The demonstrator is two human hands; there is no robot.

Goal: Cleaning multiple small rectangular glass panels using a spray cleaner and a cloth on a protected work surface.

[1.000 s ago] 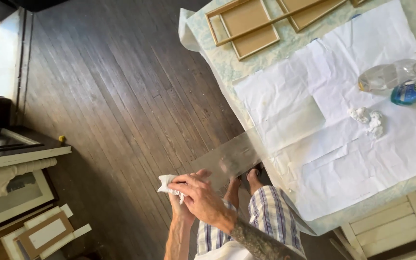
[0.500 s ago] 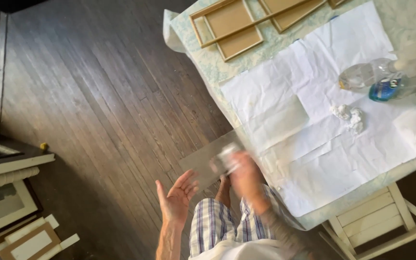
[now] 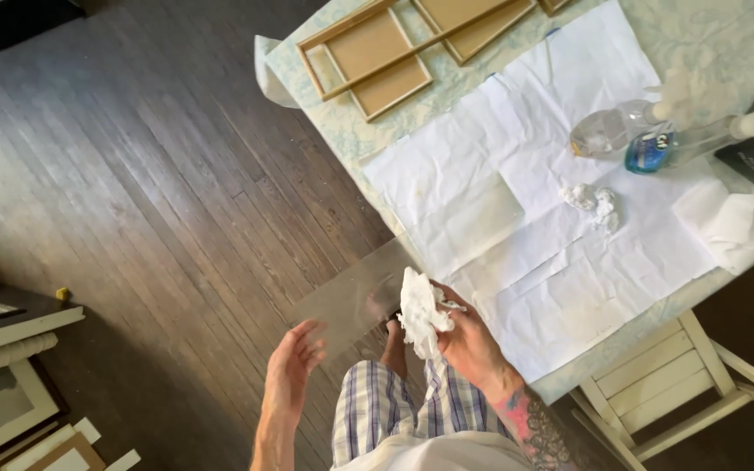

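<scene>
Right hand (image 3: 473, 344): clamped on crumpled white paper towel (image 3: 419, 312), against glass pane (image 3: 355, 295).
Left hand (image 3: 292, 371): fingers spread, apparently supporting the pane's edge.

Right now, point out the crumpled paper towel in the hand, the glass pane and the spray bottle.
crumpled paper towel (image 3: 418, 312), head view, middle of wad.
glass pane (image 3: 351, 299), head view, bare centre.
spray bottle (image 3: 665, 150), head view, blue-filled body.

You see the bench (image 3: 342, 131) under a pale patterned cloth, w/ white paper sheets (image 3: 517, 201) spread over most of it. On the sheets: a clear glass pane (image 3: 482, 222), a crumpled wad (image 3: 593, 204), two spray bottles (image 3: 647, 139). Wood frames (image 3: 377, 57) lie at the far edge, directly on the cloth.
</scene>
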